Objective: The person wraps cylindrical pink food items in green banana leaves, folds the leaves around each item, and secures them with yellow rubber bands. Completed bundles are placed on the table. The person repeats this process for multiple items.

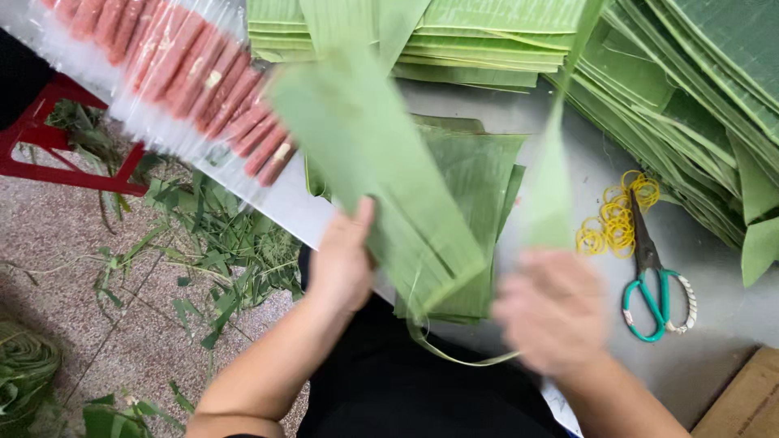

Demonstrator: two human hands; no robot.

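My left hand [341, 264] grips a long green banana-leaf piece [373, 162] that rises up and to the left above the table. My right hand [556, 312], blurred by motion, holds a narrow leaf strip [548, 195] that runs upward from it. Under both lies a small pile of cut leaf sheets [475, 174] on the grey table [714, 324]. A thin curled leaf strip [462, 357] hangs off the table's near edge.
Tall stacks of leaves [690, 97] fill the back and right. Green-handled scissors [653, 284] and yellow rubber bands [617, 215] lie at the right. Pink sausages in clear wrap [187, 73] lie at the left. Leaf scraps [211, 243] litter the floor by a red stool [49, 142]. A cardboard box [742, 401] sits at lower right.
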